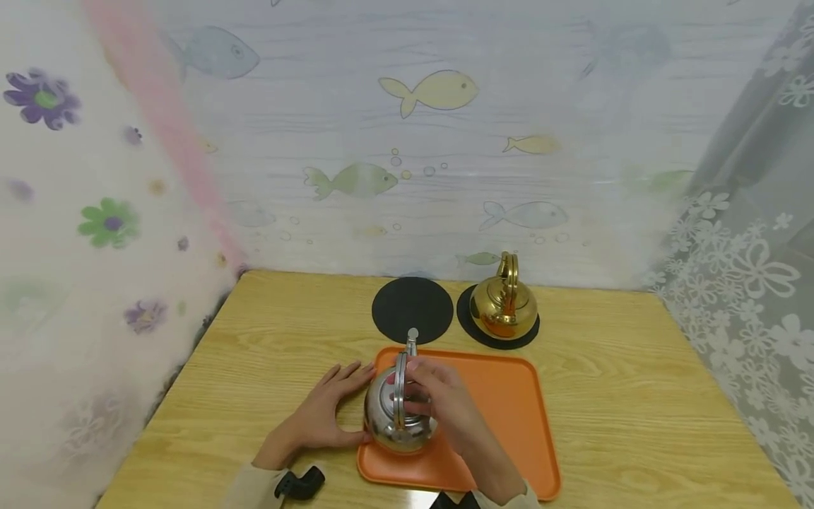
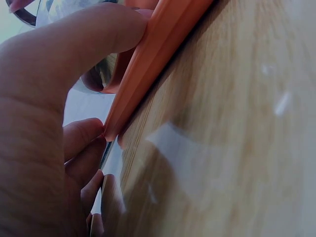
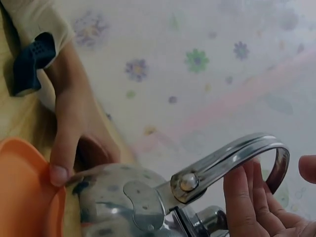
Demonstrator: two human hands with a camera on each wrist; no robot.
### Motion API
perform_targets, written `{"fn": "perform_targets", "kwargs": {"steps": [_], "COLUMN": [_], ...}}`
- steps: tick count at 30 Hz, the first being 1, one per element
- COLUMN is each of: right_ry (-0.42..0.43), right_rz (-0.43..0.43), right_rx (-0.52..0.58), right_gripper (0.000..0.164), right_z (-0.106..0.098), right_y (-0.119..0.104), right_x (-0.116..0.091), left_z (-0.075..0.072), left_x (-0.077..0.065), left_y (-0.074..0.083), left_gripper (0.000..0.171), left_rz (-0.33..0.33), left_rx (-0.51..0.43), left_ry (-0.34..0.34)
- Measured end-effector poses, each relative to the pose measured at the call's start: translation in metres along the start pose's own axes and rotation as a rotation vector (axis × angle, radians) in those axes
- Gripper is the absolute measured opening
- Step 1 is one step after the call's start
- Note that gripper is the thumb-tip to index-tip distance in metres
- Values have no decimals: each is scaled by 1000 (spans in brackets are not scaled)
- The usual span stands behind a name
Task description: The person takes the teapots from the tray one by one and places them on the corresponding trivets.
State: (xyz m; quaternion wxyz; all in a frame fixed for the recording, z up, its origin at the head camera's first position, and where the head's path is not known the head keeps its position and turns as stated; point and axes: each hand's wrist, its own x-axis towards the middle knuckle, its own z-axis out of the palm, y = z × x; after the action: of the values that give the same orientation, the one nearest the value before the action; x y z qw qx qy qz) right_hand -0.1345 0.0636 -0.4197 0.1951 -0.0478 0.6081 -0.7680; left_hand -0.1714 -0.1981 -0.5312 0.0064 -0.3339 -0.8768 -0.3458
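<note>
A silver kettle [image 1: 384, 426] with an upright looped handle [image 3: 232, 157] stands at the left side of an orange tray [image 1: 509, 403], its spout pointing to the back. My right hand [image 1: 445, 403] is at the handle. Its fingers [image 3: 242, 200] reach in under the loop, while the thumb stands apart from the metal in the right wrist view. At the tray's left edge is my left hand [image 1: 327, 413], spread wide. Its thumb [image 2: 123, 27] rests on the tray rim near the kettle, and a fingertip touches the rim farther along.
Behind the tray lies a round black mat [image 1: 407, 304]. Beside it a gold kettle [image 1: 496, 311] sits on a second black mat [image 1: 467, 325]. The wooden table [image 1: 254, 367] backs onto a fish-patterned curtain [image 1: 350, 233]; a flowered curtain [image 1: 95, 283] hangs at the left.
</note>
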Motion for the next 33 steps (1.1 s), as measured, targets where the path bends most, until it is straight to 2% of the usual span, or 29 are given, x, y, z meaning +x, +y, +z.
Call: {"fn": "perform_targets", "kwargs": {"steps": [7, 15, 22, 33], "right_ry": [-28, -12, -9, -4], "right_rz": [-9, -35, -21, -20], "right_rx": [5, 9, 19, 36], "right_gripper": [48, 50, 51, 50], "right_z": [4, 4, 3, 6], "right_y": [1, 1, 1, 2], "right_x": [-2, -2, -3, -3], "left_z": [0, 2, 1, -2], "left_x": [0, 1, 0, 1], "left_y": [0, -2, -2, 1], "left_gripper": [99, 100, 98, 99], "left_rz": [-15, -24, 4, -21], "left_rx": [-27, -29, -3, -14], "left_ry": [-6, -1, 14, -6]}}
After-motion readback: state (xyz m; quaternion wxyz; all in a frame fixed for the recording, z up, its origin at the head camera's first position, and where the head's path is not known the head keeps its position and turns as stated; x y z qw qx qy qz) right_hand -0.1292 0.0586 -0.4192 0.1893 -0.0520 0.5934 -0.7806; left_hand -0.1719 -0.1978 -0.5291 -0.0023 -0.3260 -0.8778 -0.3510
